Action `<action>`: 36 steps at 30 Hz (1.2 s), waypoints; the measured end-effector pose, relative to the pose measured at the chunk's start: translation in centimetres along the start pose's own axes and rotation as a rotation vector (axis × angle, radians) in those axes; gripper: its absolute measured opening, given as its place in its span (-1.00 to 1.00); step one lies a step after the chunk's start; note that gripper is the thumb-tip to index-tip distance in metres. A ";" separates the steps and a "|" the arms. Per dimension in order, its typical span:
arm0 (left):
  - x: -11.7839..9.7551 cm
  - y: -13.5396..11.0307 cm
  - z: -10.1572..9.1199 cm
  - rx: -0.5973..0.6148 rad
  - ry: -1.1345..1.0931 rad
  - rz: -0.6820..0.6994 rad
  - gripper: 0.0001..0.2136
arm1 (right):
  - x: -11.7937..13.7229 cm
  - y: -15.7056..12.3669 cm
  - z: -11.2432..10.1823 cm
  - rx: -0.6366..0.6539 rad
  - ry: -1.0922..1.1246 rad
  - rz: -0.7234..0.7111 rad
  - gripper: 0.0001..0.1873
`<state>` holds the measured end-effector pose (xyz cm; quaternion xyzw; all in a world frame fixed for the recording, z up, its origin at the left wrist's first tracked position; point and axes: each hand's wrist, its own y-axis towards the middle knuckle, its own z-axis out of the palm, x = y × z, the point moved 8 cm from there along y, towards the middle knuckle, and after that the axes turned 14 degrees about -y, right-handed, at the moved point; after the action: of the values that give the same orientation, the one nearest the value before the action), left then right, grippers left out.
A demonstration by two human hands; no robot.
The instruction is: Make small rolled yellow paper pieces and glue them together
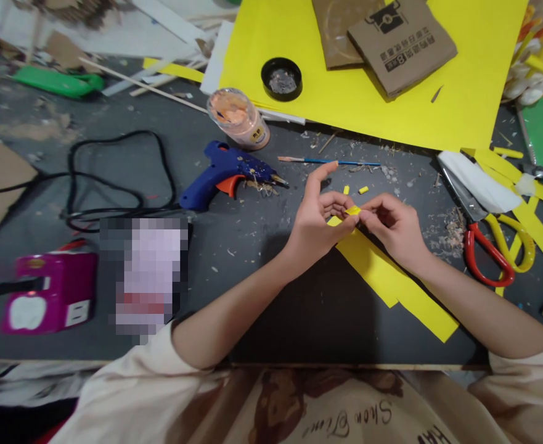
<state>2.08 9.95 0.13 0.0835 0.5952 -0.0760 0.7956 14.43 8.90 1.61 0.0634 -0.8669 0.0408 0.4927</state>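
Both my hands meet above the middle of the dark table, pinching a small piece of yellow paper point(353, 211) between thumbs and fingertips. My left hand point(320, 216) has its index finger raised away from the paper. Opposite it, my right hand point(394, 228) holds the other side of the piece with bent fingers. Beneath them lie yellow paper strips point(391, 280), slanting down to the right. Just beyond my fingertips rest two tiny yellow rolls point(363, 190). A thin blue paintbrush point(345, 163) lies a little farther back.
A blue glue gun point(220, 172) and an open jar point(238, 120) stand left of my hands. Scissors point(488, 234) lie at right. Cardboard pieces point(400, 49) and a black lid point(281, 79) sit on a yellow sheet point(326, 105). A black cable point(114, 135) loops at left near a magenta box point(52, 290).
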 end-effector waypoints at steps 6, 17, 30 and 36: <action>-0.9 0.0 0.2 0.031 0.027 0.085 -0.37 | -0.2 0.0 0.1 0.024 -0.011 -0.003 -0.79; -0.4 0.2 0.2 0.036 -0.001 0.040 -0.37 | -0.2 -0.2 0.2 0.024 0.014 0.013 -0.80; -0.8 0.4 0.3 0.056 -0.025 0.045 -0.56 | -0.4 -0.1 0.5 0.040 0.108 0.008 -0.76; -1.1 0.3 0.4 0.108 -0.081 0.055 -0.63 | -0.9 -0.2 0.2 0.026 0.198 0.005 -0.79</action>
<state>2.20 10.13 1.31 0.1396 0.5552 -0.0894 0.8150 14.75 8.72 0.76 0.0632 -0.8135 0.0592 0.5751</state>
